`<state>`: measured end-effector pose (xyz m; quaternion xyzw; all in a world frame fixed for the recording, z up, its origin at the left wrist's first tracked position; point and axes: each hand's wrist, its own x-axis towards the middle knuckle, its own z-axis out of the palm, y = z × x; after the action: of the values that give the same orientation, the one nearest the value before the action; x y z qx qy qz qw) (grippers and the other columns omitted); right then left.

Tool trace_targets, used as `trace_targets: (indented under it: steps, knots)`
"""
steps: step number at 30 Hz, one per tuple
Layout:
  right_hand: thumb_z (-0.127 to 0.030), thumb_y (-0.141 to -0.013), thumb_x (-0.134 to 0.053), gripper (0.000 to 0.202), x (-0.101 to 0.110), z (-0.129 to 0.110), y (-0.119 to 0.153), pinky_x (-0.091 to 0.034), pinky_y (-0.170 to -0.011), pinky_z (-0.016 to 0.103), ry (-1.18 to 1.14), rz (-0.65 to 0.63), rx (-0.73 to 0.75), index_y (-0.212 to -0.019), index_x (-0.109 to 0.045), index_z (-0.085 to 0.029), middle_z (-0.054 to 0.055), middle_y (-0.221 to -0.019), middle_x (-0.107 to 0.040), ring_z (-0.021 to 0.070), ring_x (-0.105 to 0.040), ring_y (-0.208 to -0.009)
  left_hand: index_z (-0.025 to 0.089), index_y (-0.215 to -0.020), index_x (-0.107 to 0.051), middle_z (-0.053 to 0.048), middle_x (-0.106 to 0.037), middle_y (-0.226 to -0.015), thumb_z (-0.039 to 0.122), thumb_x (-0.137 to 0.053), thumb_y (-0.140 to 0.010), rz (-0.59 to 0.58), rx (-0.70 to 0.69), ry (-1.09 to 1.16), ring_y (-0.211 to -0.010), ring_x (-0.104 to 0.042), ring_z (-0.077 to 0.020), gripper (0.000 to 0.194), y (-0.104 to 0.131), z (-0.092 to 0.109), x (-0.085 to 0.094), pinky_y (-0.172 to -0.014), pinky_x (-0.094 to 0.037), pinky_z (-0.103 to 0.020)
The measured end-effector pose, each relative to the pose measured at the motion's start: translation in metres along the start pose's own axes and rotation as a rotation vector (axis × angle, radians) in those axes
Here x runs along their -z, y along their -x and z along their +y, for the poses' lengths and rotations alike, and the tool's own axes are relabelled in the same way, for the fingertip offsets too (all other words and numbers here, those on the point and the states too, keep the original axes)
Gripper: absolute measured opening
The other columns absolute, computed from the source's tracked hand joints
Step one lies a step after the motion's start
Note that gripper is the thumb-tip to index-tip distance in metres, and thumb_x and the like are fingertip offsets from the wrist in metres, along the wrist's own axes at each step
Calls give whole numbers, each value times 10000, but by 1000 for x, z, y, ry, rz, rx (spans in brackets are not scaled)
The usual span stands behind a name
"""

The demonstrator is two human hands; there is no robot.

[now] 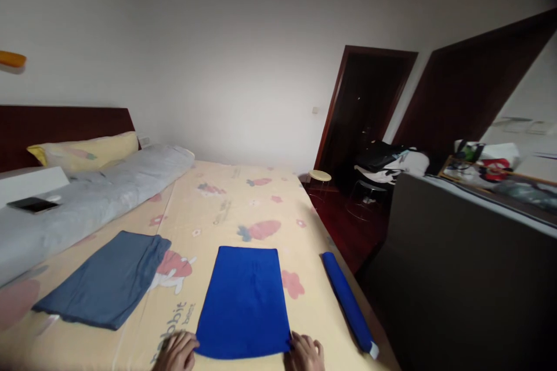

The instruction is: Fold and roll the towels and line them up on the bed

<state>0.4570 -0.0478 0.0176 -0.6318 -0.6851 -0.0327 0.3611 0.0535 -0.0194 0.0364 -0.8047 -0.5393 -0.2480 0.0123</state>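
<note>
A bright blue cloth lies flat on the patterned yellow bedsheet, its near edge toward me. My left hand pinches the near left corner of this cloth, fingers closed. At the near right corner, my right hand grips the cloth with bent fingers. A folded grey-blue cloth rests on the bed to the left, with a small pale tag at its near edge. Along the bed's right edge lies a rolled blue cloth with a white end.
A grey bolster-like bundle, a dark tablet and a yellow pillow are at the left. Beyond the bed's right edge stand a round stool, a chair piled with clothes and a dark cabinet.
</note>
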Motion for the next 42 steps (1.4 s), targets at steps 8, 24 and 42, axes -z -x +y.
trace_targets:
  steps: [8, 24, 42]
  knots:
    - [-591, -795, -505, 383, -3, -28, -32, -503, -661, 328, -761, -14, -400, -731, -582, -222, 76, -817, -687, 218, -638, -769, 285, -643, -692, -25, -772, -934, 455, -604, -710, 51, 362, 607, -957, -690, -244, 203, -24, -5, 3, -849, -567, -340]
    - [-360, -896, -392, 201, -1, -29, -56, -389, -638, 309, -246, -80, -258, -827, -546, -251, 0, -683, -603, 185, -553, -623, 267, -831, -636, -14, -717, -873, 331, -443, -811, 19, 418, 431, -881, -663, -178, 203, -52, -4, -16, -827, -516, -300]
    - [-55, -789, -421, 269, -20, -15, -41, -336, -740, 349, 274, -113, -38, -932, -587, -212, 34, -832, -619, 200, -541, -762, 275, -1053, -658, -45, -708, -1112, 263, -358, -932, -38, 393, -149, -1076, -578, -225, 324, -36, 21, -22, -890, -396, -388]
